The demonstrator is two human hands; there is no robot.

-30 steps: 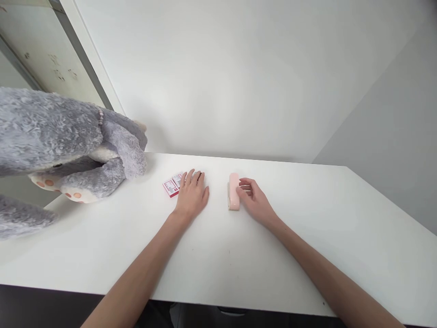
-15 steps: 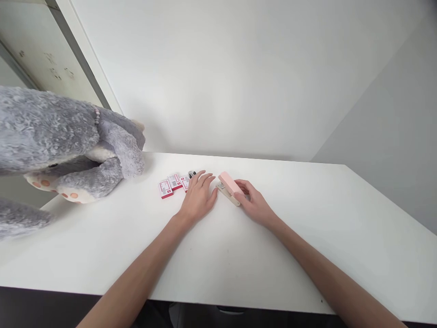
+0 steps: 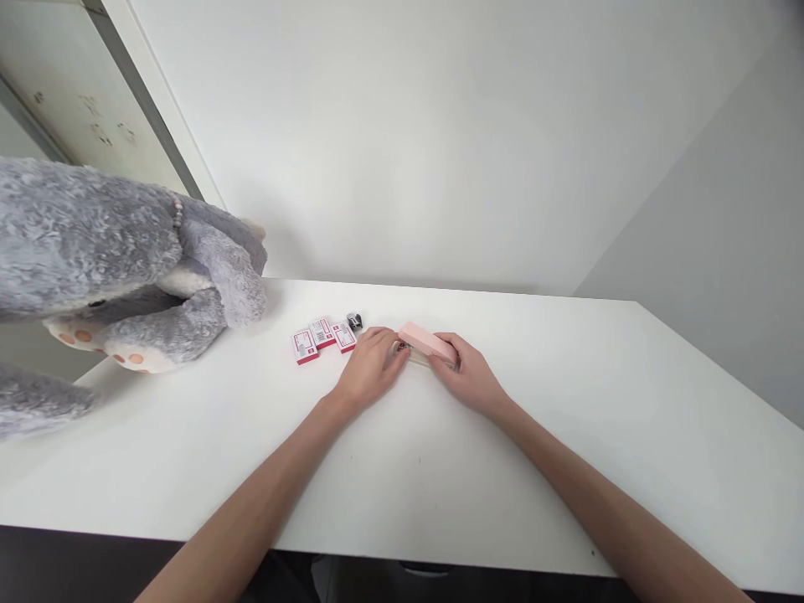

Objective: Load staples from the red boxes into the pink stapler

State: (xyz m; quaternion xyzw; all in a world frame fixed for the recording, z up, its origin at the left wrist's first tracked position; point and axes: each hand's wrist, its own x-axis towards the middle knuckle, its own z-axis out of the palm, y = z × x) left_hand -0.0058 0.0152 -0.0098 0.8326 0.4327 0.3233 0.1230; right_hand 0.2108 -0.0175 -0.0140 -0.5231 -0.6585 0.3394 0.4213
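A stapler [image 3: 427, 342] with a pink top and a cream base lies on the white table between my two hands. My right hand [image 3: 463, 370] is wrapped round its rear end, thumb on the near side and fingers on the far side. My left hand [image 3: 372, 366] has its fingers and thumb closed on the front end, near the base. Part of that end is hidden by the fingers. Left of my left hand lie three small white boxes with red sides [image 3: 322, 333] and a small black-and-silver object [image 3: 355, 321], perhaps a staple remover.
A large grey plush toy [image 3: 126, 251] sits on the left side of the white table [image 3: 389, 494]. A white wall [image 3: 408, 151] rises behind the table's back edge. The table's near edge runs across the bottom of the view.
My left hand has moved right, from spread fingers beside the boxes to the stapler's front end. The stapler has turned to lie more nearly sideways. The third box now shows fully.
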